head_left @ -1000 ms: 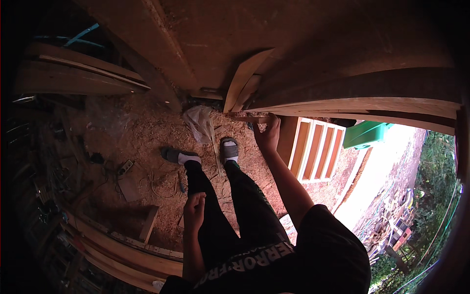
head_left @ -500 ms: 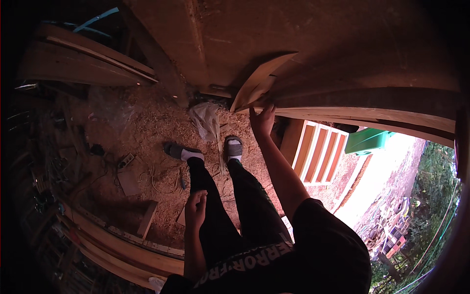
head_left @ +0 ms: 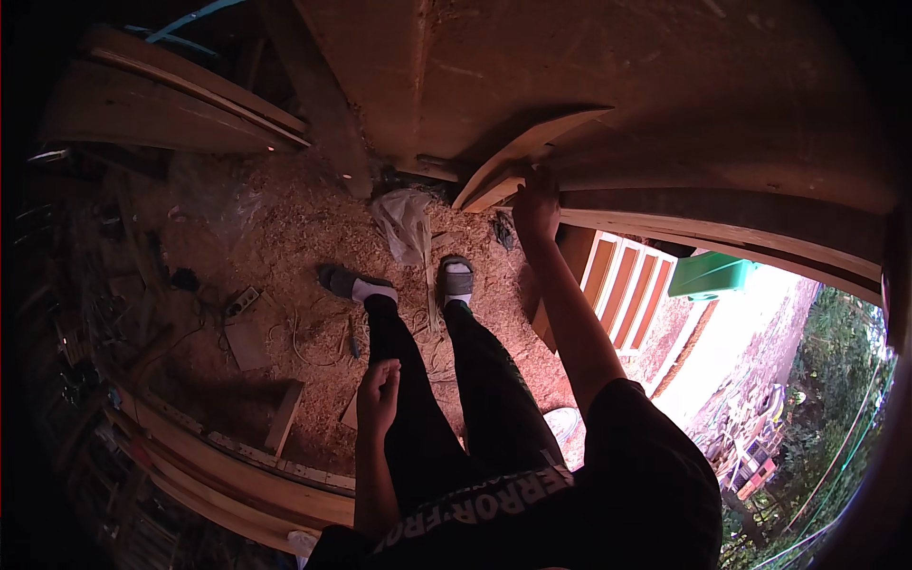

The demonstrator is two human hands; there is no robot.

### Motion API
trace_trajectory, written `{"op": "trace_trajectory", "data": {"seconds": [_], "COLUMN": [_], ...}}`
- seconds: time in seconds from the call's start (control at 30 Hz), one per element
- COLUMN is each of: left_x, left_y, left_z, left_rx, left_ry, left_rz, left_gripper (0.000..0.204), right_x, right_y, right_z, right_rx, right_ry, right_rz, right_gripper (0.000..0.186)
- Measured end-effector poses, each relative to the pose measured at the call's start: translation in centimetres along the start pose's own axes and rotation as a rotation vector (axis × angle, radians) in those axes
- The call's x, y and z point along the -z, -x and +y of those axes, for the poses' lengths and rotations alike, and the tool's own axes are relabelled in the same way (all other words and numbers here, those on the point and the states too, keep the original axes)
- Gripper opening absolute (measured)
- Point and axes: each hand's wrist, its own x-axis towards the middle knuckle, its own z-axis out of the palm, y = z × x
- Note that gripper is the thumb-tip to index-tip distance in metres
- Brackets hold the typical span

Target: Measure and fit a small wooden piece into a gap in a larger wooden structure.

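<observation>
My right hand (head_left: 538, 204) reaches forward to the wooden pieces leaning on the big brown panel (head_left: 684, 85). Its fingers close in shadow at the edge of a short pale wooden board (head_left: 496, 193); their tips are hard to see. Just beyond that board, a curved wooden piece (head_left: 532, 139) tapers to a point against the panel. Long stacked boards (head_left: 703, 211) run off to the right of the hand. Over my left thigh hangs my left hand (head_left: 378, 394), its fingers curled in loosely, with nothing visible in them.
Wood shavings cover the floor (head_left: 294, 256). A clear plastic bag (head_left: 403, 226) lies ahead of my sandalled feet, and a power strip (head_left: 243, 302) to their left. Long planks (head_left: 228, 480) run along the lower left. At right stand a slatted wooden frame (head_left: 622, 290) and a green bin (head_left: 711, 275).
My right hand has moved slightly farther forward and right, deeper among the wooden pieces. More of the short pale board shows beside it. My left hand has stayed by my thigh.
</observation>
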Motion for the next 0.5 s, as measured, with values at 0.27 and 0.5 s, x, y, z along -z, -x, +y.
{"op": "trace_trajectory", "data": {"seconds": [0.27, 0.5], "left_x": [1.5, 3.3], "left_y": [-0.7, -0.6], "left_z": [-0.2, -0.3], "left_rx": [0.008, 0.045], "left_ry": [0.014, -0.02], "left_rz": [-0.006, 0.001], "left_gripper": [0.026, 0.027], "right_x": [1.4, 1.8], "right_y": [-1.3, -1.3], "right_z": [0.7, 0.9], "right_rx": [0.357, 0.349], "right_ry": [0.188, 0.174], "right_rz": [-0.297, -0.145], "right_gripper": [0.025, 0.021]}}
